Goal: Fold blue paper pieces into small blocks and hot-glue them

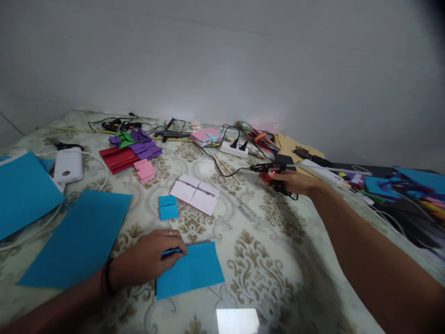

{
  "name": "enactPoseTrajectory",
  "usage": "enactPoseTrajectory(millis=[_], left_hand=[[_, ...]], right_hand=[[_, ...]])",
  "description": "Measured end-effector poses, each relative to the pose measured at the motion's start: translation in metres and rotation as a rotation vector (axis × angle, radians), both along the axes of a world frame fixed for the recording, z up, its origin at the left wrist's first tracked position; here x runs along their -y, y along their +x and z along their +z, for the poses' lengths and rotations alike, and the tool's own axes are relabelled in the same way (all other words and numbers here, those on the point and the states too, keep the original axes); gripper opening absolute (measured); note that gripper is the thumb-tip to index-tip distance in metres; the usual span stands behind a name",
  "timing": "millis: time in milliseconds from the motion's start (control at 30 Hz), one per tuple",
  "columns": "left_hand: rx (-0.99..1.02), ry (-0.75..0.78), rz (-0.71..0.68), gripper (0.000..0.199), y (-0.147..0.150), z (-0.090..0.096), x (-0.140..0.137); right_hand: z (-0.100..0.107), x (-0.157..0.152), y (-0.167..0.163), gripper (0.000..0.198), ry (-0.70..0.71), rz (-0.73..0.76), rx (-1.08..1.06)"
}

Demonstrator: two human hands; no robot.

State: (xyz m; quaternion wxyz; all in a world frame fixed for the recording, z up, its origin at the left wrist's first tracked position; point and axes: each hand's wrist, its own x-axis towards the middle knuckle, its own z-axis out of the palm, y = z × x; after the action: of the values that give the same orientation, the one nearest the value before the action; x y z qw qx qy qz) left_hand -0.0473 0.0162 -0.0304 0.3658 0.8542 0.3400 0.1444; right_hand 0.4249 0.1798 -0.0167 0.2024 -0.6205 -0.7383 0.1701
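My left hand [158, 255], a ring on one finger, is closed over the left part of a blue sheet of paper [200, 269]. A raised, folded edge of the sheet shows between its thumb and fingers. Out to the right, my right hand [290, 180] is wrapped round a black hot glue gun [266, 168] with a lit red light, its nozzle pointing left. Just beyond my left hand lies a small folded blue paper piece [168, 207]. Beside that is a white folded paper piece [196, 192]. A larger blue sheet [81, 236] lies left of my left hand.
A white power strip [233, 149] with plugs stands near the wall, cords trailing from it. Purple [146, 147], red [118, 160] and pink [143, 170] folded papers lie left of centre. A white power bank [68, 165] sits farther left. Coloured supplies crowd the right side.
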Motion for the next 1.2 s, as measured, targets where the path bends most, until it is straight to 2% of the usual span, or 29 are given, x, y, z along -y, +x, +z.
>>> enactPoseTrajectory(millis=[133, 267, 400, 533, 633, 667, 733, 833, 900, 1000, 1200], left_hand=[[-0.009, -0.011, 0.008, 0.021, -0.001, -0.001, 0.001], [-0.008, 0.000, 0.006, 0.020, 0.000, 0.000, 0.001], [-0.013, 0.014, -0.002, 0.021, 0.000, 0.001, 0.000], [0.010, 0.017, -0.011, 0.020, -0.001, -0.002, 0.000], [0.009, 0.016, -0.009, 0.020, -0.001, -0.003, 0.001], [0.005, 0.014, -0.004, 0.020, 0.000, -0.002, 0.002], [0.003, 0.002, 0.022, 0.020, 0.004, 0.001, 0.004], [0.014, -0.047, 0.134, 0.025, 0.012, 0.011, 0.005], [0.051, -0.042, 0.207, 0.024, 0.018, 0.017, 0.006], [0.067, -0.017, 0.249, 0.021, 0.024, 0.023, 0.005], [0.046, -0.022, 0.293, 0.014, 0.044, 0.019, 0.003]], right_hand=[[0.000, 0.022, -0.001, 0.084, -0.254, 0.038, 0.007], [0.000, 0.022, -0.009, 0.084, -0.314, -0.034, 0.095], [0.011, 0.017, -0.019, 0.065, -0.179, -0.180, 0.265], [0.025, 0.045, -0.051, 0.041, 0.018, -0.248, 0.336], [0.028, 0.088, -0.104, 0.031, 0.084, -0.111, 0.279], [0.027, 0.104, -0.124, 0.025, 0.097, 0.040, 0.168], [0.024, 0.134, -0.165, 0.019, 0.024, 0.300, -0.103], [0.017, 0.162, -0.206, 0.013, -0.113, 0.451, -0.321], [0.014, 0.169, -0.217, 0.009, -0.144, 0.455, -0.401], [0.008, 0.169, -0.216, 0.008, -0.170, 0.403, -0.494], [-0.007, 0.166, -0.206, 0.008, -0.195, 0.368, -0.552]])
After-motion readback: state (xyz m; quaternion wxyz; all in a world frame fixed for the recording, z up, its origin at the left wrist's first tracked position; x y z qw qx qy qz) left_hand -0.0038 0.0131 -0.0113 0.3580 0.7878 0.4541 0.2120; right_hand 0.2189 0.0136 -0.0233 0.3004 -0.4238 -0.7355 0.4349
